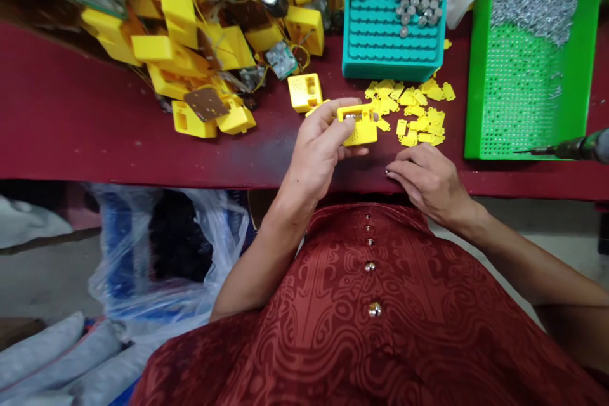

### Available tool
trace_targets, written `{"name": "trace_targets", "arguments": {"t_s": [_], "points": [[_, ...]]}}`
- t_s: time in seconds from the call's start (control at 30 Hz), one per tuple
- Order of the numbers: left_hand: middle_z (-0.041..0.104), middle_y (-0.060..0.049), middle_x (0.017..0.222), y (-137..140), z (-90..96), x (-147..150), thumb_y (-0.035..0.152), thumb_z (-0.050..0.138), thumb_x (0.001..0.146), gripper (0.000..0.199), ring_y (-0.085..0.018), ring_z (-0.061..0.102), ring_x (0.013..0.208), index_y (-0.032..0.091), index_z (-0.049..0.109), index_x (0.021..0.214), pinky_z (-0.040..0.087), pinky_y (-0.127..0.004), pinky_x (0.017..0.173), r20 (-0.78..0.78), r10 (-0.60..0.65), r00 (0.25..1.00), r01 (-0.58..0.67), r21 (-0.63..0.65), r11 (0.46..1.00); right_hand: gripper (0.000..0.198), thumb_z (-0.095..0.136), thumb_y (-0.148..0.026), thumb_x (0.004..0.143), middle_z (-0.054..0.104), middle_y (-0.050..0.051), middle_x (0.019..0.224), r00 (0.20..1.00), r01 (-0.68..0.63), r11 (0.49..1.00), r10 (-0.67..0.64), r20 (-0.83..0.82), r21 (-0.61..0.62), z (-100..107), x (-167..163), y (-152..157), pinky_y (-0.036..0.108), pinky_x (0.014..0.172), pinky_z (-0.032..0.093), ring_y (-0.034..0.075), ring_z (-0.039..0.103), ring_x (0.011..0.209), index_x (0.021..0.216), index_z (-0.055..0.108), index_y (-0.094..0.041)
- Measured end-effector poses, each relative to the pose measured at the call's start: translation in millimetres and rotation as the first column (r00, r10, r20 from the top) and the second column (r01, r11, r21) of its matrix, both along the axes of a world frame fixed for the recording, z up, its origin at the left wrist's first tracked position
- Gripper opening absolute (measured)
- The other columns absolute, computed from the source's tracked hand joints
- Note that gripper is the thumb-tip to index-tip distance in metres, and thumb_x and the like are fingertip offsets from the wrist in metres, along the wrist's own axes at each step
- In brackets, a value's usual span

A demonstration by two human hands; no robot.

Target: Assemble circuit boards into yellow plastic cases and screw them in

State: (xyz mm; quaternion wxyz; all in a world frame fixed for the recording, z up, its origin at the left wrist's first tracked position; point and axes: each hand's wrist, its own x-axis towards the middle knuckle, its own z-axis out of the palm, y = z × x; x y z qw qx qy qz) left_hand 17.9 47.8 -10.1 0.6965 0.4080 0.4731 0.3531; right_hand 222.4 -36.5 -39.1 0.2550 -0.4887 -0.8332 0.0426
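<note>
Held between the thumb and fingers of my left hand [316, 146] is a small yellow plastic case [362, 133], its open compartment facing up with shiny metal inside. My right hand [431, 181] rests low over the table's front edge, thumb and fingers pinched together. A tiny bright spot shows at its fingertips, too small to name. Just beyond that hand lie loose yellow plastic covers [419, 111]. Another yellow case [304, 92] sits on the table behind my left hand.
A teal tray [392, 66] holds several silver button cells [421, 7]. To the right, a green basket [471, 101] contains many small metal pieces [535, 9]; a screwdriver-like tool [583, 147] reaches over its front. Yellow cases with wires and circuit boards [178, 63] are heaped at the back left.
</note>
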Motion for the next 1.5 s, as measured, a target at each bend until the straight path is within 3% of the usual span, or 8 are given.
{"name": "trace_targets", "arguments": {"t_s": [0.2, 0.43, 0.67, 0.83, 1.03, 1.27, 1.4, 1.5], "points": [[0.078, -0.012, 0.123, -2, -3.8, -3, 0.032, 0.071, 0.090, 0.033, -0.026, 0.078, 0.108, 0.018, 0.069, 0.120, 0.070, -0.039, 0.083, 0.018, 0.005, 1.000, -0.005, 0.009, 1.000, 0.025, 0.054, -0.018, 0.107, 0.069, 0.009, 0.091, 0.996, -0.002, 1.000, 0.001, 0.084, 0.016, -1, 2, 0, 0.029, 0.072, 0.045, 0.016, 0.055, 0.083, 0.095, 0.076, -0.013], [0.081, -0.008, 0.114, -4, -12.8, 4, 0.031, 0.071, 0.086, 0.039, -0.022, 0.079, 0.100, 0.018, 0.066, 0.123, 0.068, -0.033, 0.079, 0.048, -0.041, 0.998, 0.042, -0.030, 0.999, 0.017, 0.062, -0.014, 0.102, 0.075, 0.005, 0.091, 0.989, 0.026, 0.975, -0.056, -0.133, -0.219, 18, 6, 2, 0.028, 0.077, 0.055, 0.014, 0.068, 0.082, 0.095, 0.077, -0.015], [0.082, -0.010, 0.116, -8, -12.8, 15, 0.025, 0.071, 0.088, 0.034, -0.021, 0.079, 0.101, 0.018, 0.066, 0.121, 0.065, -0.032, 0.087, 0.067, -0.034, 0.997, 0.033, 0.008, 0.999, 0.009, 0.074, -0.026, 0.092, 0.076, 0.003, 0.089, 0.757, 0.212, 0.909, -0.385, -0.528, -0.359, 37, -18, 33, 0.028, 0.075, 0.059, 0.014, 0.068, 0.077, 0.091, 0.081, -0.020], [0.079, -0.011, 0.125, -12, -14.3, 17, 0.024, 0.071, 0.090, 0.035, -0.022, 0.076, 0.115, 0.017, 0.065, 0.124, 0.060, -0.037, 0.104, 0.078, -0.033, 0.996, 0.031, 0.033, 0.999, 0.009, 0.071, -0.023, 0.091, 0.072, 0.004, 0.085, 0.749, 0.252, 0.913, -0.394, -0.533, -0.321, 28, -35, 45, 0.025, 0.069, 0.054, 0.012, 0.062, 0.077, 0.087, 0.078, -0.018], [0.078, -0.011, 0.124, -18, -14.4, 21, 0.029, 0.075, 0.094, 0.039, -0.023, 0.075, 0.115, 0.019, 0.061, 0.129, 0.060, -0.037, 0.103, -0.005, -0.041, 0.999, 0.042, 0.128, 0.991, 0.009, 0.068, -0.016, 0.088, 0.069, 0.003, 0.082, 0.725, 0.323, 0.921, -0.390, -0.568, -0.219, 25, -42, 42, 0.022, 0.068, 0.049, 0.009, 0.059, 0.074, 0.080, 0.072, -0.015], [0.078, -0.007, 0.122, -22, -17.9, 24, 0.022, 0.072, 0.095, 0.039, -0.024, 0.073, 0.115, 0.025, 0.064, 0.133, 0.059, -0.038, 0.104, -0.160, 0.034, 0.987, 0.011, 0.274, 0.962, 0.012, 0.073, -0.027, 0.083, 0.071, 0.004, 0.080, 0.572, 0.183, 0.840, -0.514, -0.639, -0.512, 31, -37, 49, 0.021, 0.059, 0.045, 0.009, 0.058, 0.067, 0.082, 0.074, -0.015], [0.077, -0.007, 0.121, -21, -18.8, 23, 0.022, 0.072, 0.094, 0.039, -0.025, 0.073, 0.115, 0.026, 0.065, 0.133, 0.059, -0.039, 0.104, -0.145, 0.026, 0.989, 0.015, 0.270, 0.963, 0.014, 0.071, -0.029, 0.083, 0.070, 0.004, 0.079, 0.541, 0.186, 0.837, -0.525, -0.658, -0.515, 28, -38, 49, 0.021, 0.059, 0.046, 0.009, 0.057, 0.067, 0.081, 0.071, -0.014], [0.077, -0.006, 0.120, -22, -18.2, 22, 0.024, 0.073, 0.094, 0.040, -0.025, 0.073, 0.115, 0.027, 0.066, 0.132, 0.058, -0.039, 0.104, -0.153, 0.006, 0.988, 0.036, 0.268, 0.963, 0.011, 0.068, -0.025, 0.082, 0.064, 0.001, 0.073, 0.596, 0.218, 0.845, -0.512, -0.618, -0.489, 26, -35, 50, 0.020, 0.059, 0.044, 0.007, 0.052, 0.064, 0.078, 0.066, -0.014]]}}
